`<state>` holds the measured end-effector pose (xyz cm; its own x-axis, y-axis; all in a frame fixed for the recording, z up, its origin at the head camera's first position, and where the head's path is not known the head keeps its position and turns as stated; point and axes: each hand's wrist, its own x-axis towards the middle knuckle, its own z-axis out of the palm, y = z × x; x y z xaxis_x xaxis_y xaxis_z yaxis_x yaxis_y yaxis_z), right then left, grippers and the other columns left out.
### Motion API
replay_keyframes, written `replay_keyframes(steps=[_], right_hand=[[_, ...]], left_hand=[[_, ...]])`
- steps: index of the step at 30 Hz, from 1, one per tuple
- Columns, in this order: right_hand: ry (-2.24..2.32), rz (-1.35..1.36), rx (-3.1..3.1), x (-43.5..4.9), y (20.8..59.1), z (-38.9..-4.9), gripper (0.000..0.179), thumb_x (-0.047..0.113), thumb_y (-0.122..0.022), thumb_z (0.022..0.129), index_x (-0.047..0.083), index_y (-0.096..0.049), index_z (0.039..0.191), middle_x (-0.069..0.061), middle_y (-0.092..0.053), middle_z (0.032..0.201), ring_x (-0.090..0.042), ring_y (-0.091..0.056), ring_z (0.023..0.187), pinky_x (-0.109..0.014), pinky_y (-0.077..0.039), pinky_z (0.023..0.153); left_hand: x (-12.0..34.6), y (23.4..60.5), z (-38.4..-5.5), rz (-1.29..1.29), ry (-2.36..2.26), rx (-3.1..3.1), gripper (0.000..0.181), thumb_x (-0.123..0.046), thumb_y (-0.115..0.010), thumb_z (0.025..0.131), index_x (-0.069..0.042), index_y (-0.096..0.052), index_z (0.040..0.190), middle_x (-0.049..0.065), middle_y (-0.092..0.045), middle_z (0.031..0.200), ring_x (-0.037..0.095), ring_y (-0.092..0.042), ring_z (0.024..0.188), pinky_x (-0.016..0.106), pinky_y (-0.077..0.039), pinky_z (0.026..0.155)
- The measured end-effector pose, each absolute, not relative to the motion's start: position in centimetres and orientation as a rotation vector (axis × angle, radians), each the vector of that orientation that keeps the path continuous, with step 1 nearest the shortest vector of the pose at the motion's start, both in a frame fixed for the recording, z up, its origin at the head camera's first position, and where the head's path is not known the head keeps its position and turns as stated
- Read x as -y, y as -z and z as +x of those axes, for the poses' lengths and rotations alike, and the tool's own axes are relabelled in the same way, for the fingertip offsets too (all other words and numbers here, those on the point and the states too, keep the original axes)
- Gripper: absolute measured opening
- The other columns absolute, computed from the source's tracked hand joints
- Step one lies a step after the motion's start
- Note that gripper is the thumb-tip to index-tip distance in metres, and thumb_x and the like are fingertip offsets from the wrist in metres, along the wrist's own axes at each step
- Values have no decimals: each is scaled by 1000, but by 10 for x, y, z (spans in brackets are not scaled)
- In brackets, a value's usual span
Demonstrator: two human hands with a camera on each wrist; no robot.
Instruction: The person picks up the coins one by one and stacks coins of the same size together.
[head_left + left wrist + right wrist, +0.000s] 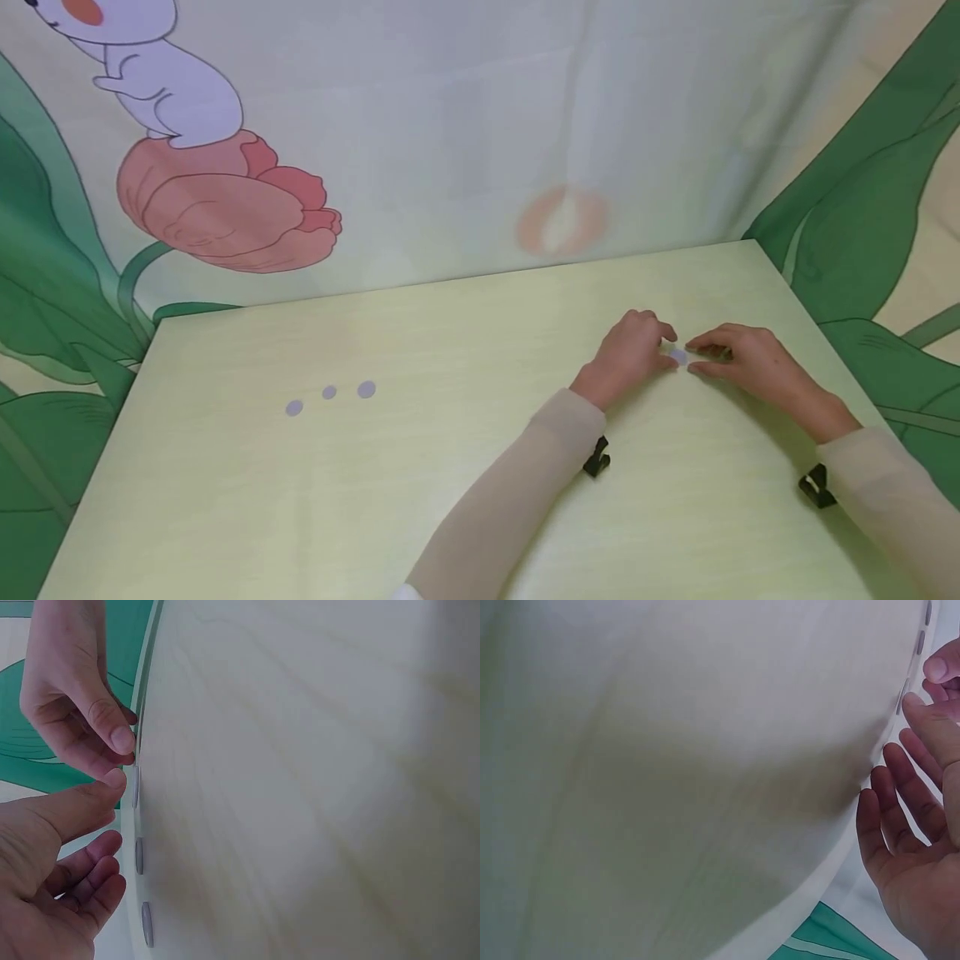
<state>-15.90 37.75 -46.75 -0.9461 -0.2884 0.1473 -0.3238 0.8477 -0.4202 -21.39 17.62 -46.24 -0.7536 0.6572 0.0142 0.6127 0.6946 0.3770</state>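
Your left sleeve (517,492) slants across the pale surface (225,500). Your left hand (630,346) and right hand (759,362) face each other, thumbs and fingers spread, with one small pale disc (678,357) between their fingertips; I cannot tell whether either touches it. Well to the left, three similar discs (329,392) form a row.

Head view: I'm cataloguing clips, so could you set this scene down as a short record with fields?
surface: pale yellow-green table
left hand: fingertips beside near disc
right hand: facing left hand, across near disc
near disc: pale lilac, between both hands; whether gripped, unclear
other discs: three, loose row, table's left part
sleeves: beige
backdrop: cloth printed with pink flower, green leaves
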Motion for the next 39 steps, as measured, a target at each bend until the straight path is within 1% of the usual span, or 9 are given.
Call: replay_keyframes(steps=[7,13,20,30,34,39], right_hand=[[-699,486,2953,-378,469,-161,27,17,-84,85,5,-77,109,-6,-74,100,-22,-67,90,-38,-54,77],[-703,491,2949,-377,470,-161,25,16,-84,85,7,-78,107,-4,-73,99,-20,-66,88,-33,-53,75],[-736,489,2936,-375,471,-161,24,15,-83,86,7,-79,108,-4,-71,99,-18,-64,88,-29,-52,74],[-787,495,2893,-373,472,-161,20,12,-83,85,8,-79,105,-3,-73,98,-19,-66,86,-23,-50,71],[-792,522,2880,-373,473,-164,18,11,-83,85,9,-79,102,-1,-73,97,-18,-66,86,-25,-52,72],[-750,563,2879,-373,475,-166,16,9,-84,83,9,-79,98,0,-72,94,-18,-68,85,-27,-53,74]], left_hand=[[-177,467,-221,1041,-577,-2746,34,-32,-78,91,-18,-76,122,-2,-67,103,10,-57,95,15,-45,81],[-179,467,-221,1047,-588,-2719,33,-30,-78,92,-16,-76,121,-3,-68,101,7,-56,88,14,-44,76],[-183,469,-222,1003,-674,-2683,24,-26,-79,91,-15,-79,113,-6,-73,108,5,-61,94,12,-45,80],[-185,472,-224,959,-749,-2663,19,-23,-80,90,-15,-80,107,-8,-73,100,4,-59,87,12,-44,75],[-186,473,-226,957,-727,-2659,18,-24,-78,91,-14,-80,107,-8,-72,100,4,-60,89,12,-45,76],[-189,474,-225,995,-600,-2669,22,-27,-77,92,-13,-79,108,-5,-68,103,9,-59,97,14,-46,81]])
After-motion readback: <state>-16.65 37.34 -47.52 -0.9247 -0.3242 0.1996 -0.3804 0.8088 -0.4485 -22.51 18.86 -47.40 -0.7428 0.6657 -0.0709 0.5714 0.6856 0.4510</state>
